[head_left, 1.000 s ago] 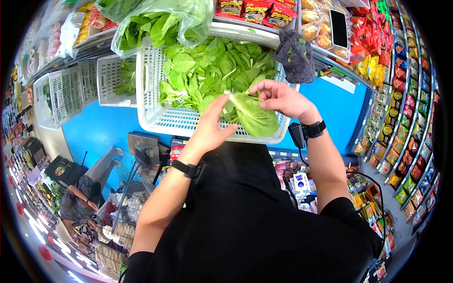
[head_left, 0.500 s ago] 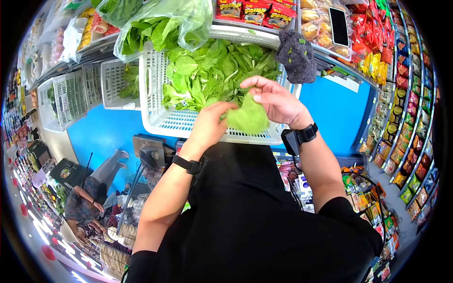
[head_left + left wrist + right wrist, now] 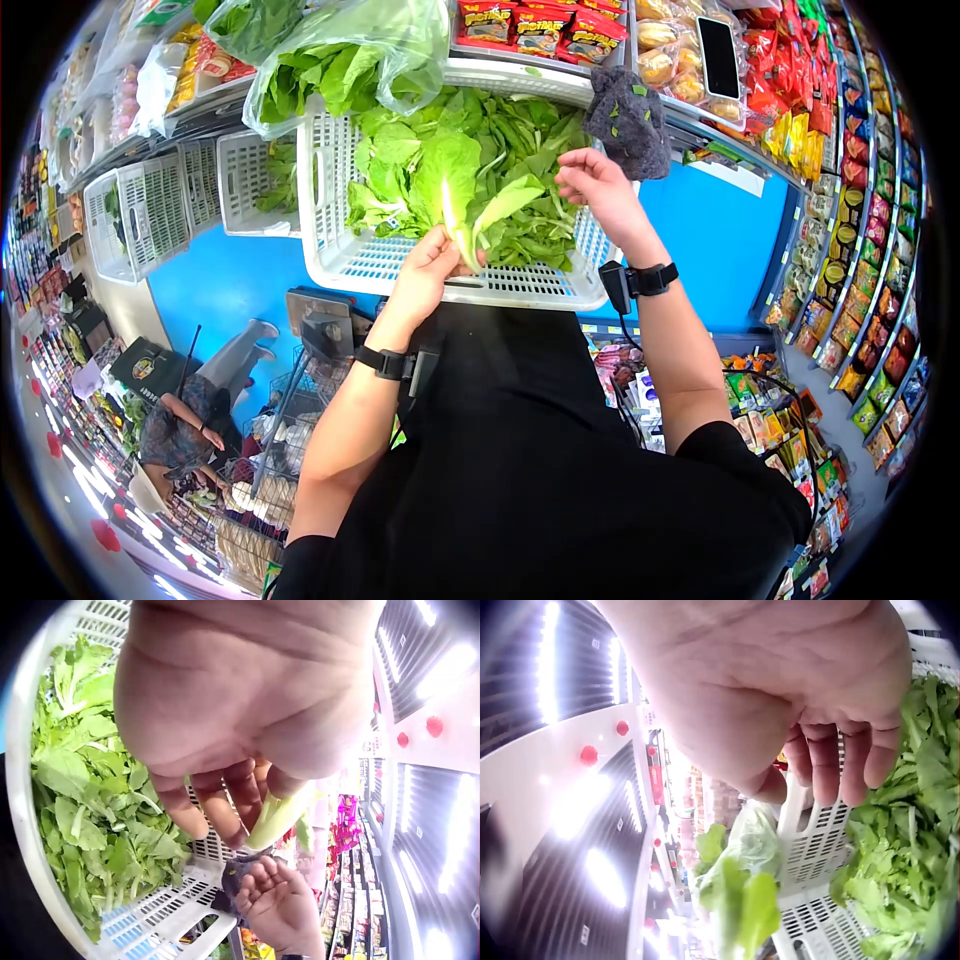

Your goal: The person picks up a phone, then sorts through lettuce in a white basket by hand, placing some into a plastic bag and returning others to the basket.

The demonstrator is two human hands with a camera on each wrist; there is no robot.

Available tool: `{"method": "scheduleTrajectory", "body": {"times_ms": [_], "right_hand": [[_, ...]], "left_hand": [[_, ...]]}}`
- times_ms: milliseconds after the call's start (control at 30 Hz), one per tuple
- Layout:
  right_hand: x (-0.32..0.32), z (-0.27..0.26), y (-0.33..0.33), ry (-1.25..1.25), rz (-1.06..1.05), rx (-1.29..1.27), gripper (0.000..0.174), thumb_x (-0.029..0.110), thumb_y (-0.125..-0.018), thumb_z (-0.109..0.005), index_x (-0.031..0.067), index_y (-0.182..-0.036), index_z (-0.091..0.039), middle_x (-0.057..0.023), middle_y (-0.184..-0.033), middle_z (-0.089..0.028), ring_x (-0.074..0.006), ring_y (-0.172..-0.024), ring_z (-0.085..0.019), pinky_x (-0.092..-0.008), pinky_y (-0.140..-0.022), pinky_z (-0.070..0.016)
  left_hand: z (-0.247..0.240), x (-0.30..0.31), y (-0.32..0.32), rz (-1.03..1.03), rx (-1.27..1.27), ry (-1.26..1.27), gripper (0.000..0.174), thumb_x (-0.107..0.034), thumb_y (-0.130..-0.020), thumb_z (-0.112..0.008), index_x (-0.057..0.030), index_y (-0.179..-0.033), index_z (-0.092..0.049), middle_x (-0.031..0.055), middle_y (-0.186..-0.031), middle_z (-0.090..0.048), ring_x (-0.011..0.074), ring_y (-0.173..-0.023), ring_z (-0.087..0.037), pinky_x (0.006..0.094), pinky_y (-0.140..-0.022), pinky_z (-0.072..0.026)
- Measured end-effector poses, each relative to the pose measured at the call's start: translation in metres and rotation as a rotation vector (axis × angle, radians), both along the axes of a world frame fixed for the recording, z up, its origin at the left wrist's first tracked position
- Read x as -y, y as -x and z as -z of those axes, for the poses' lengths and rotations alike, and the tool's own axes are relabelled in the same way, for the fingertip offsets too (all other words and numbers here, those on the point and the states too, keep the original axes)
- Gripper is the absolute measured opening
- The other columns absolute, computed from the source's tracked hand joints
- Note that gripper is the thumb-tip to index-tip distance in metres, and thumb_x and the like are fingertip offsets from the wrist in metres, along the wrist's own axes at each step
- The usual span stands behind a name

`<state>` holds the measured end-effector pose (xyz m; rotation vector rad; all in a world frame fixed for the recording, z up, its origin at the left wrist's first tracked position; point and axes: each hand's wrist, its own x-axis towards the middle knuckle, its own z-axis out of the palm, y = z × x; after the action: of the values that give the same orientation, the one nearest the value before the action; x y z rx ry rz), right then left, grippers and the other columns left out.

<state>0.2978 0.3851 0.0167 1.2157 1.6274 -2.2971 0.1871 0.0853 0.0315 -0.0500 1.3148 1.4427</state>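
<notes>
My left hand [image 3: 432,266] pinches a leafy green vegetable [image 3: 452,175] by its pale stem, over the near edge of a white slotted basket [image 3: 325,255]. Its broad leaf points away from me, and a smaller leaf branches to the right. In the left wrist view the pale stem [image 3: 279,823] shows between thumb and fingers. My right hand [image 3: 603,195] hovers over the basket's right side, its fingers loosely bent and nothing in them. Loose greens [image 3: 520,130] fill much of the basket beneath both hands.
A clear plastic bag of greens [image 3: 340,75] overhangs the basket's far left corner. A dark grey cloth [image 3: 627,120] drapes over its right corner. Snack packets [image 3: 540,30] and a phone [image 3: 717,58] lie beyond. At lower left, a person [image 3: 180,425] stands near a wire cart [image 3: 270,460].
The vegetable has been turned: its leaf pointed toward me and now points away, with the stem in my left hand. My right hand has come off it and moved slightly right.
</notes>
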Motion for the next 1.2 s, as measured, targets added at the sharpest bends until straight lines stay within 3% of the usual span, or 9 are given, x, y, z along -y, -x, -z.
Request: {"method": "scheduleTrajectory", "body": {"times_ms": [333, 400, 467, 500, 667, 867, 900, 1067, 1200], "right_hand": [[0.015, 0.172, -0.021, -0.618, -0.232, 0.524, 0.043, 0.028, -0.088, -0.072, -0.0008, -0.120, -0.072, -0.0251, -0.125, -0.073, -0.0395, -0.117, -0.070, -0.0451, -0.100, -0.0561], [0.019, 0.195, -0.021, -0.579, -0.752, 0.758, 0.035, 0.021, -0.089, -0.067, -0.0002, -0.116, -0.075, -0.0250, -0.131, -0.071, -0.0417, -0.121, -0.069, -0.0474, -0.102, -0.0556], [0.038, 0.190, -0.032, -0.589, -0.811, 0.809, 0.032, 0.015, -0.090, -0.062, -0.0043, -0.111, -0.077, -0.0290, -0.132, -0.070, -0.0427, -0.121, -0.069, -0.0474, -0.103, -0.0561], [0.039, 0.187, -0.032, -0.420, -0.865, 0.878, 0.048, 0.015, -0.092, -0.063, -0.0068, -0.134, -0.067, -0.0296, -0.147, -0.060, -0.0430, -0.140, -0.057, -0.0487, -0.114, -0.0481], [0.067, 0.204, -0.037, -0.539, -0.943, 1.027, 0.082, 0.015, -0.093, -0.065, 0.0001, -0.165, -0.028, -0.0224, -0.172, -0.032, -0.0433, -0.163, -0.015, -0.0541, -0.129, -0.0218], [0.058, 0.201, -0.045, -0.474, -1.123, 0.907, 0.055, 0.013, -0.090, -0.066, -0.0037, -0.142, -0.059, -0.0289, -0.153, -0.056, -0.0497, -0.150, -0.042, -0.0597, -0.118, -0.0388], [0.059, 0.203, -0.051, -0.500, -1.009, 0.841, 0.042, 0.014, -0.088, -0.068, -0.0071, -0.123, -0.071, -0.0313, -0.133, -0.068, -0.0451, -0.130, -0.064, -0.0523, -0.106, -0.0523], [0.053, 0.191, -0.057, -0.459, -0.892, 0.446, 0.041, 0.024, -0.079, -0.074, -0.0086, -0.105, -0.073, -0.0332, -0.102, -0.073, -0.0472, -0.097, -0.072, -0.0480, -0.086, -0.0574], [0.045, 0.084, -0.038, -0.206, -0.742, 0.279, 0.033, 0.017, -0.088, -0.074, -0.0035, -0.113, -0.070, -0.0162, -0.100, -0.076, -0.0265, -0.089, -0.072, -0.0383, -0.078, -0.0562]], "left_hand": [[0.052, 0.046, 0.035, -0.433, -0.044, 0.290, 0.030, -0.024, -0.112, -0.057, -0.0090, -0.138, -0.055, 0.0072, -0.118, -0.069, 0.0219, -0.100, -0.070, 0.0350, -0.086, -0.0552], [0.049, 0.049, 0.038, -0.419, -0.091, 0.364, 0.036, -0.024, -0.111, -0.058, -0.0086, -0.143, -0.053, 0.0077, -0.124, -0.069, 0.0215, -0.105, -0.069, 0.0353, -0.089, -0.0542], [0.047, 0.054, 0.039, -0.405, -0.137, 0.435, 0.043, -0.024, -0.110, -0.060, -0.0082, -0.149, -0.051, 0.0082, -0.130, -0.068, 0.0211, -0.110, -0.068, 0.0357, -0.093, -0.0533], [0.049, 0.062, 0.040, -0.287, -0.184, 0.478, 0.046, -0.024, -0.109, -0.061, -0.0076, -0.151, -0.050, 0.0085, -0.135, -0.067, 0.0204, -0.112, -0.068, 0.0359, -0.095, -0.0522], [0.042, 0.083, 0.018, -0.148, -0.160, 0.515, 0.037, -0.022, -0.108, -0.061, -0.0101, -0.143, -0.058, 0.0076, -0.138, -0.068, 0.0167, -0.111, -0.068, 0.0323, -0.095, -0.0502], [0.044, 0.095, -0.003, -0.156, -0.203, 0.475, 0.026, -0.014, -0.105, -0.063, -0.0057, -0.130, -0.065, 0.0071, -0.123, -0.074, 0.0112, -0.099, -0.069, 0.0252, -0.082, -0.0508], [0.042, 0.094, -0.004, -0.166, -0.207, 0.461, 0.025, -0.013, -0.105, -0.063, -0.0049, -0.128, -0.066, 0.0066, -0.119, -0.075, 0.0106, -0.098, -0.069, 0.0243, -0.081, -0.0505], [0.035, 0.082, 0.005, -0.149, -0.211, 0.432, 0.023, -0.010, -0.104, -0.064, -0.0029, -0.126, -0.066, 0.0047, -0.112, -0.074, 0.0092, -0.096, -0.067, 0.0234, -0.082, -0.0501], [0.028, 0.064, 0.006, -0.080, -0.275, 0.325, 0.022, -0.008, -0.104, -0.066, -0.0014, -0.125, -0.067, 0.0047, -0.109, -0.074, 0.0102, -0.095, -0.066, 0.0255, -0.090, -0.0518]]}}
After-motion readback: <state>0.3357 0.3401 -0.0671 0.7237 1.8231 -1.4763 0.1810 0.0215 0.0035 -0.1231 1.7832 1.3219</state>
